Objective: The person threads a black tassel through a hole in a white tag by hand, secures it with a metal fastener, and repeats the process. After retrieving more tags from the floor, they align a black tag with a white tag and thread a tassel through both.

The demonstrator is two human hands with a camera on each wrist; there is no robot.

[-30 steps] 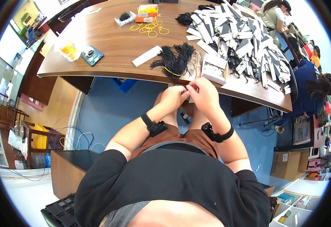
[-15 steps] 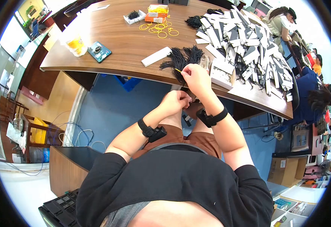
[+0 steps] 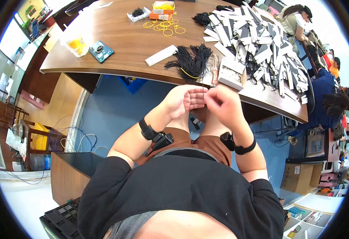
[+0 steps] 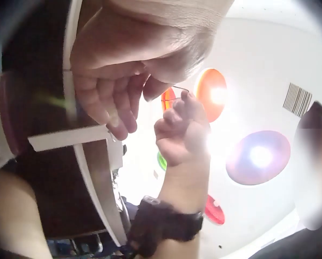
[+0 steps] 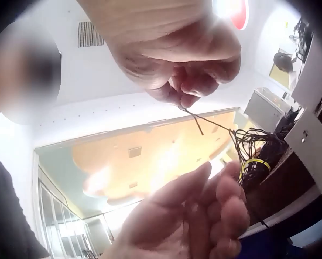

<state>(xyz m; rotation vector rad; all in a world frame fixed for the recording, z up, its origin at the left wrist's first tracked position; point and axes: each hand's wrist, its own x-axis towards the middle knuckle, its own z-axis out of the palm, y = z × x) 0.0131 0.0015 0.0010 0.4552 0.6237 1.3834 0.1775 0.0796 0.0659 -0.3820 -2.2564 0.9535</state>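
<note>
Between its thumb and fingertips my right hand (image 3: pixel 224 101) pinches a thin black cord (image 5: pixel 212 123), with a short tail hanging below the pinch. From there the cord runs toward a bundle of black cords (image 3: pixel 192 57), which lies at the table's front edge with a yellow rubber band (image 5: pixel 256 162) around it. Just left of the right hand, my left hand (image 3: pixel 184 101) is turned palm up, its fingers extended and loosely bent. Both hands are in front of the table edge, above the lap. A white strip (image 3: pixel 161 55) lies beside the bundle.
A large heap of white and black tags (image 3: pixel 258 47) covers the table's right side. Near it stands an open white box (image 3: pixel 231 75) of small parts. Yellow rubber bands (image 3: pixel 164 28), a phone (image 3: pixel 101 51) and a tub (image 3: pixel 77 46) lie farther left.
The right hand reached to the cord bundle, then came back toward the lap with a cord pinched. The left hand has turned palm up and its fingers have uncurled.
</note>
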